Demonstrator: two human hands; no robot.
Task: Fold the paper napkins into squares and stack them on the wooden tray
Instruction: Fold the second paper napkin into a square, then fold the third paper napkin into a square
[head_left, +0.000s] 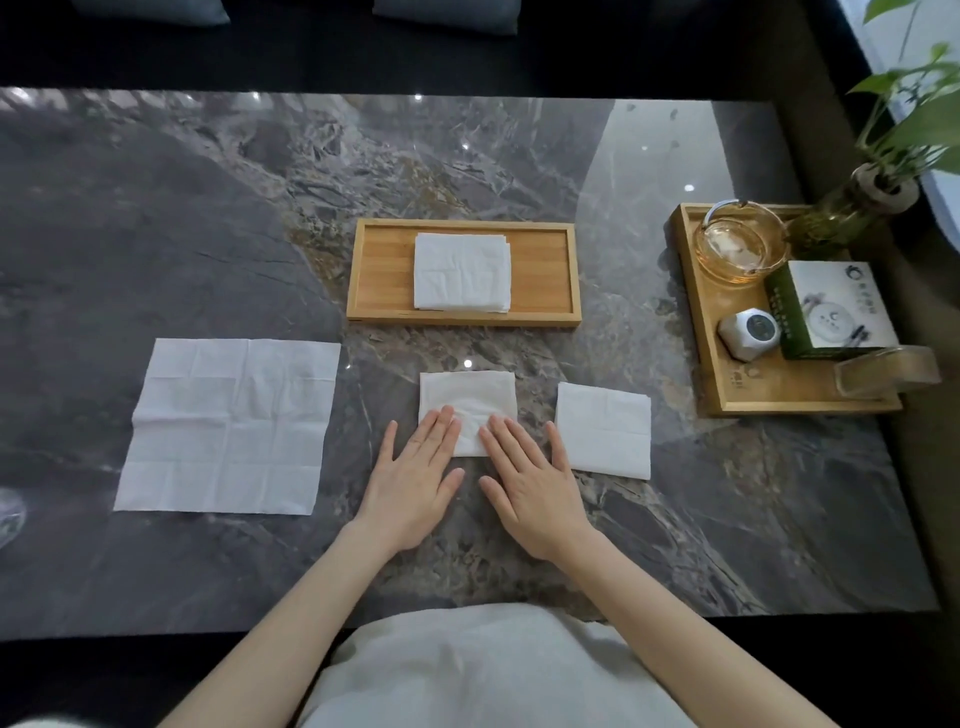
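The folded napkin (470, 402) is lying on the table (208, 208) straight in front of the person, and both hands are resting flat on its near edge. The left hand (415, 480) is covering the near left corner and the right hand (530, 486) the near right corner. All the fingers are straight and are pointing to the far side; neither hand is gripping anything. It looks like they are pressing the crease.

The tray (379, 270) is standing directly beyond this napkin, on the far side, with its long axis going left to right. A stack (462, 273) of folded squares is lying in its middle. So the coming move is probably straight forward, and both hands are about equally near.

Another folded square (604, 430) is lying just beside the right hand, on the right. An open napkin (228, 426), not yet folded, is lying well apart on the left.
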